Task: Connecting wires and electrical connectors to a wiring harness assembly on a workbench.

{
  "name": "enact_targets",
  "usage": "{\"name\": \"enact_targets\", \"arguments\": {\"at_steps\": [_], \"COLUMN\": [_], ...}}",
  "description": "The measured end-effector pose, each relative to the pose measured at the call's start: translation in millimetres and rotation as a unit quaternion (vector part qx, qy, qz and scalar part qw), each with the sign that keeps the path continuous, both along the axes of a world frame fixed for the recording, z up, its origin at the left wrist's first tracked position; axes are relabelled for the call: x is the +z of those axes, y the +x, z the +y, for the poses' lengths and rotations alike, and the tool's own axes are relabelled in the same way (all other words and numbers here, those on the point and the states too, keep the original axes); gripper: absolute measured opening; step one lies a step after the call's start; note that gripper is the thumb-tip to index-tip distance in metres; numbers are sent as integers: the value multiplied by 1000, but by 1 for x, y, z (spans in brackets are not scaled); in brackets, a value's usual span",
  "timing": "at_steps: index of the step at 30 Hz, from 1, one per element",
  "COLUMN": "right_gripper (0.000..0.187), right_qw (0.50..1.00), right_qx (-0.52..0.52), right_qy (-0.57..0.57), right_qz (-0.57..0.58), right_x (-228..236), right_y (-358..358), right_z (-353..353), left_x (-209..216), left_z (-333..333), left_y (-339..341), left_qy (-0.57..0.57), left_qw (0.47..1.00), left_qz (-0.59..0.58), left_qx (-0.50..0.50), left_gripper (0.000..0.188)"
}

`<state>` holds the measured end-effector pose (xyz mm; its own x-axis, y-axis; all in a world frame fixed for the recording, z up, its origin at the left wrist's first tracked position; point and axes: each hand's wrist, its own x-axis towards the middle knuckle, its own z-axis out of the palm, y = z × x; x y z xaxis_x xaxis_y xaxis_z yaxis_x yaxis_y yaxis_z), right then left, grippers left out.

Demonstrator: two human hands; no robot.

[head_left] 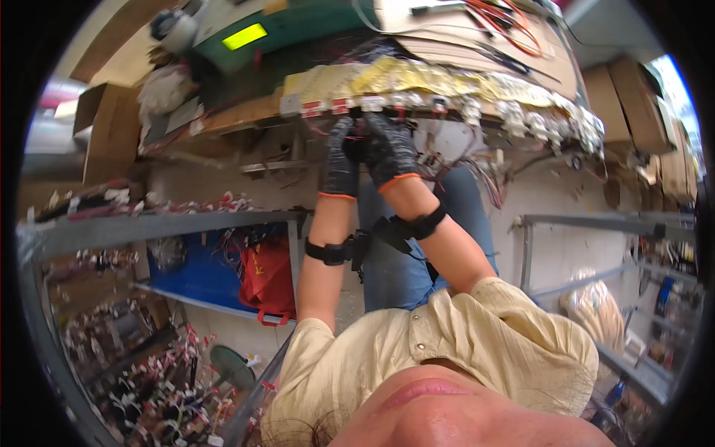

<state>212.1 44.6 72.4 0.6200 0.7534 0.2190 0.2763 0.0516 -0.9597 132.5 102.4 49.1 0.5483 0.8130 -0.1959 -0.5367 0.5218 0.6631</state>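
My left hand (342,158) and my right hand (392,153) wear black gloves with orange cuffs. They are close together at the front edge of the workbench (223,119). The fingers of both look closed around something dark and small between them, which I cannot make out. Just beyond the fingertips, red and white connectors (340,106) line the bench edge. White connectors (514,119) continue the row to the right, along a strip of yellow tape (417,77). Thin wires (484,179) hang below the edge, right of my right hand.
A green machine (290,30) with a lit display stands at the back. Orange cable (521,33) and dark tools lie at the far right. Cardboard boxes (112,127) flank the bench. Metal racks (149,232) with wire bundles and a red bag (267,279) stand beside me.
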Motion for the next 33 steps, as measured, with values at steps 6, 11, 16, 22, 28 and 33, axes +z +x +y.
{"name": "enact_targets", "arguments": {"at_steps": [6, 11, 16, 22, 28, 33], "right_gripper": [16, 30, 31, 20, 17, 17], "right_qw": [794, 932, 924, 874, 880, 884], "right_qx": [44, -133, -173, -191, -212, -207], "right_qy": [31, 74, 117, 82, 68, 69], "right_qz": [606, 328, 321, 439, 420, 413], "right_x": [29, 44, 26, 23, 26, 24], "right_y": [0, 0, 16, 35, 36, 39], "right_z": [-20, -91, -90, -70, -62, -60], "left_x": [-6, -19, -26, -8, 10, 8], "left_z": [3, 4, 9, 1, -5, -3], "left_y": [-14, 2, 4, 6, 10, 9], "left_qy": [357, 69, 272, 145, -23, -26], "left_qw": [881, 996, 944, 979, 997, 998], "left_qz": [297, 49, 188, 141, 69, 60], "left_qx": [-93, -34, 12, 10, -4, -13], "left_gripper": [28, 24, 22, 18, 12, 14]}}
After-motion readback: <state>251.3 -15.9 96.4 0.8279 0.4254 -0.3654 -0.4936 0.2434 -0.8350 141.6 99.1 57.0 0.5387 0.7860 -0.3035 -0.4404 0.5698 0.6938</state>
